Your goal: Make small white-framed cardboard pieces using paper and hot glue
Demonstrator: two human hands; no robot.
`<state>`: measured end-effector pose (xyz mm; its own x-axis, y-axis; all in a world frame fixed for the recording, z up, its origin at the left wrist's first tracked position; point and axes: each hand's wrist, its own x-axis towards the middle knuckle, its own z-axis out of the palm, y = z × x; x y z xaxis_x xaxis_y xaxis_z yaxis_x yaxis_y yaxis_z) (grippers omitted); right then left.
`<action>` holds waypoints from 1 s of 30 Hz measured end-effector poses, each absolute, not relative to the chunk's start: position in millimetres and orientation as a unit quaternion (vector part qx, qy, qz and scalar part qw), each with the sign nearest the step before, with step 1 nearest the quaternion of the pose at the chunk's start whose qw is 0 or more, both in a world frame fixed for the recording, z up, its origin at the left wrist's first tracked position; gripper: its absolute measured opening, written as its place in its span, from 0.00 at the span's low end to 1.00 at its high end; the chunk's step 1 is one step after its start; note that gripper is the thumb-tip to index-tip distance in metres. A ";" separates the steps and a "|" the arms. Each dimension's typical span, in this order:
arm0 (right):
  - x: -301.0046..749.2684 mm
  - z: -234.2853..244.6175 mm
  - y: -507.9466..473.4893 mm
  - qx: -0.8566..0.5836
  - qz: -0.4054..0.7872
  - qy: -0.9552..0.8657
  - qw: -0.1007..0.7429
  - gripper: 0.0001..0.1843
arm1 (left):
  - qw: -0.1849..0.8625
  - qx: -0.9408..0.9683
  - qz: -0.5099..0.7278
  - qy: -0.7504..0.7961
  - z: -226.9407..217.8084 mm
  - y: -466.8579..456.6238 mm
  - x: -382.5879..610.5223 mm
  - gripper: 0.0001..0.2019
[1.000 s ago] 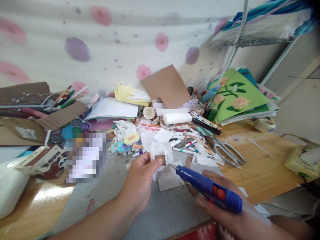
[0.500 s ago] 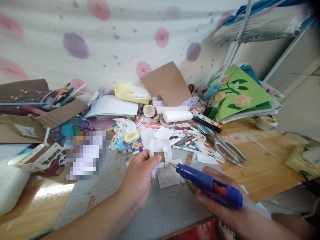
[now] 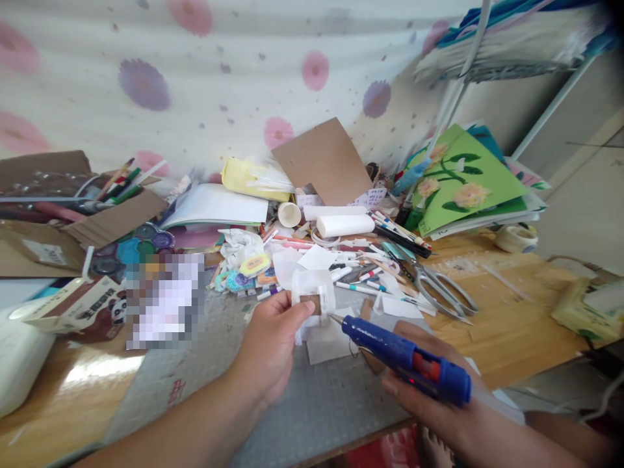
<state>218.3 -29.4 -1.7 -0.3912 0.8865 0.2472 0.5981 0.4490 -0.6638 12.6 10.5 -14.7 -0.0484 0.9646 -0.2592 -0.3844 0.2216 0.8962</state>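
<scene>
Between thumb and fingers, my left hand [image 3: 273, 335] pinches a small piece of brown cardboard edged with white paper [image 3: 322, 286]. My right hand [image 3: 429, 383] is wrapped around a blue hot glue gun [image 3: 404, 357] with a small red light on its body. The gun's metal tip points left and sits at the lower right edge of the papered piece; whether it touches I cannot tell. Beneath both hands lies a grey cutting mat [image 3: 214, 364], with a sheet of white paper [image 3: 326, 348] under the held piece.
Pens, paper scraps and scissors [image 3: 446, 292] crowd the mat's far side. A brown cardboard sheet [image 3: 324, 159] leans against the curtain. To the left stand a cardboard box [image 3: 114, 218] of pens and a panda carton [image 3: 88, 309]. A green flower picture [image 3: 468, 179] stands at the right.
The view has shifted very slightly. Both hands keep nearly the same pose, with the glue gun's tip still by the papered piece.
</scene>
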 end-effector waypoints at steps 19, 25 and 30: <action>218.9 -4.9 -34.5 -0.460 0.216 -0.810 0.295 0.05 | 0.629 0.286 0.554 0.464 -13.8 9.6 12.5 0.06; 218.4 -4.0 -34.0 -0.452 0.203 -0.822 0.279 0.04 | 0.620 0.285 0.562 0.468 -15.6 11.5 11.2 0.07; 216.6 -1.4 -32.1 -0.439 0.188 -0.823 0.309 0.10 | 0.615 0.291 0.559 0.475 -16.4 11.2 10.0 0.07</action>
<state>216.6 -32.1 -1.4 -0.4239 0.8382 0.3431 0.6061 0.5441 -0.5803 10.0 11.2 -16.4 -0.0755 0.9629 -0.2592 -0.4106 0.2069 0.8881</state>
